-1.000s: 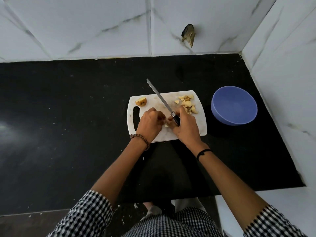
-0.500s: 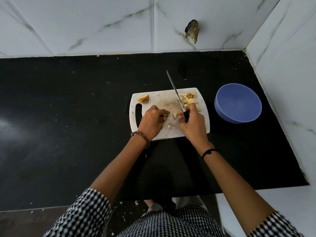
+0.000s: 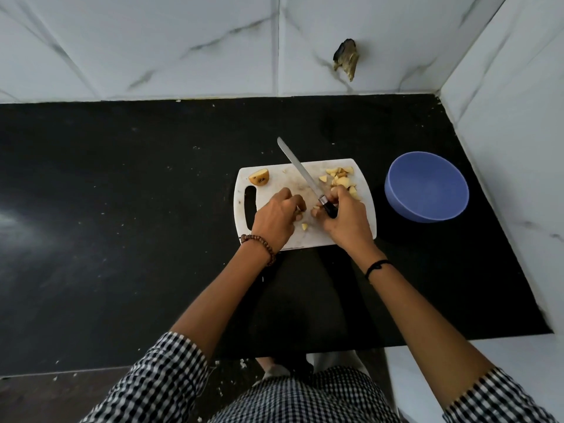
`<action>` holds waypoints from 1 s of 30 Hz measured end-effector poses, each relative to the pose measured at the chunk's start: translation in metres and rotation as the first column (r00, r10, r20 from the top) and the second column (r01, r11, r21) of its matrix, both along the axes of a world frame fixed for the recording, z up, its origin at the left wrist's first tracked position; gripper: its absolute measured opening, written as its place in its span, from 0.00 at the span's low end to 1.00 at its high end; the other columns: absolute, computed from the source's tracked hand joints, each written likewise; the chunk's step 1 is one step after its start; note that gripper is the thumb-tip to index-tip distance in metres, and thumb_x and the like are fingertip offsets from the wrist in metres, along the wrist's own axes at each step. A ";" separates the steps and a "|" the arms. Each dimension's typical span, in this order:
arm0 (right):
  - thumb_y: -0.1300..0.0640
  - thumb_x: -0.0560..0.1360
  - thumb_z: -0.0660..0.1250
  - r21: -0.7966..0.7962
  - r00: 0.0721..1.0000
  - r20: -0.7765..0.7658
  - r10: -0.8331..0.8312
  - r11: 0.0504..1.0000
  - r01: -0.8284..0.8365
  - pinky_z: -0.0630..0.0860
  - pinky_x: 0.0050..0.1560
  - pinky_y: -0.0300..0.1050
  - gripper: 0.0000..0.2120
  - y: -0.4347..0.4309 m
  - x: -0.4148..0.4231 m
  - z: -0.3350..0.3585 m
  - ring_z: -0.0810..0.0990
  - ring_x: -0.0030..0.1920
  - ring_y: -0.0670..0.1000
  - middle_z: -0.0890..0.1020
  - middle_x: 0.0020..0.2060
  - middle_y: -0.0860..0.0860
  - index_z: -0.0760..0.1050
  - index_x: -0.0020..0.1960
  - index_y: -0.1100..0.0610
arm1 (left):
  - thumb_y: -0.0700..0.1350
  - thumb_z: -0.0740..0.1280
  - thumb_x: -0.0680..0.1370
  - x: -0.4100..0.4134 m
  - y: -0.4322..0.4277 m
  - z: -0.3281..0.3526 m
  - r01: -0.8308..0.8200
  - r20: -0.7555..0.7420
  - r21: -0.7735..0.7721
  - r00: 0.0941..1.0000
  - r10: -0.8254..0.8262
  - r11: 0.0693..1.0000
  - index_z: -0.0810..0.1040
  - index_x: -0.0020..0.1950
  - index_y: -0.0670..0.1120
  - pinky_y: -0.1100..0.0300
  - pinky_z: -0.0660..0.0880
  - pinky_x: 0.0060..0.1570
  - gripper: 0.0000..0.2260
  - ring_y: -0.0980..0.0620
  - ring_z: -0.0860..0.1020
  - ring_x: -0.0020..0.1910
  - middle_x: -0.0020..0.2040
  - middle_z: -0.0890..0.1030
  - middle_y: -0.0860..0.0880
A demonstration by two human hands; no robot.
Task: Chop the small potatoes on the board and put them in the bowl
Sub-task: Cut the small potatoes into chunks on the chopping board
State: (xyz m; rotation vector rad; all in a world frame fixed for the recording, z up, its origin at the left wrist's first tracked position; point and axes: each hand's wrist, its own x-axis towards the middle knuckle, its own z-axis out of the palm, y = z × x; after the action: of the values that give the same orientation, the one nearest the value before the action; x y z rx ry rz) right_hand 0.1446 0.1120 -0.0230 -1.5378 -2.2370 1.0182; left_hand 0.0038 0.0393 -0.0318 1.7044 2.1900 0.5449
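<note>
The right hand is clenched round the black handle of a knife, thumb side up. The long, narrow blade slants away to the upper left, passing over the middle of the board and ending past its far edge, above the desk. The left hand lies close beside it on the near half of the white cutting board, knuckles up. Its fingers are curled down on a potato piece, which shows pale under the fingertips and is mostly hidden by them. Another cut bit sits between the two hands, just by the knife handle, and a small loose cube lies a little nearer the person.

A pile of chopped potato rests in the far right corner of the board, just beyond the right hand's knuckles. A potato half, cut face up and with dark specks, lies alone in the far left corner, above the board's handle slot. The blue bowl stands on the desk to the right of the board, near it but not touching.

The desk is black and dusted with pale crumbs. White marbled tiles rise behind it and at the right, and the back wall has a broken dark hole. A bead bracelet circles the left wrist and a thin black band the right. Both sleeves are checked black and white.
</note>
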 end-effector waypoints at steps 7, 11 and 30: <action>0.51 0.75 0.73 -0.153 0.995 -0.094 -0.044 0.988 0.029 0.70 0.42 0.32 0.12 -0.013 0.012 0.004 0.78 0.48 0.43 0.81 0.47 0.44 0.74 0.55 0.51 | 0.34 0.66 0.76 -0.001 -0.002 -0.008 0.016 -0.022 0.069 1.000 -0.015 0.997 0.78 0.55 0.44 0.58 0.71 0.34 0.10 0.49 0.75 0.50 0.51 0.74 0.47; 0.54 0.71 0.77 -0.175 0.990 -0.131 -0.048 0.984 0.024 0.74 0.47 0.33 0.14 -0.023 0.005 0.005 0.80 0.48 0.42 0.83 0.46 0.44 0.76 0.52 0.52 | 0.34 0.66 0.75 -0.005 -0.004 -0.008 -0.038 0.060 0.086 0.998 0.033 0.996 0.79 0.53 0.43 0.51 0.78 0.38 0.09 0.49 0.79 0.47 0.50 0.75 0.47; 0.54 0.73 0.76 -0.066 0.971 -0.107 -0.213 0.976 0.207 0.73 0.48 0.38 0.14 -0.017 0.017 0.024 0.75 0.44 0.41 0.76 0.41 0.41 0.75 0.55 0.52 | 0.34 0.64 0.77 0.001 0.001 -0.006 0.078 -0.106 0.052 0.992 -0.072 0.996 0.76 0.53 0.38 0.54 0.73 0.41 0.06 0.43 0.74 0.49 0.51 0.74 0.42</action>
State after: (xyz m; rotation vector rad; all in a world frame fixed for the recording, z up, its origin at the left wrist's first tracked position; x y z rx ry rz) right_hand 0.1619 0.0951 0.0008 -1.6532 -1.9376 1.0809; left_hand 0.0051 0.0405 -0.0381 1.8757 2.1893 0.5140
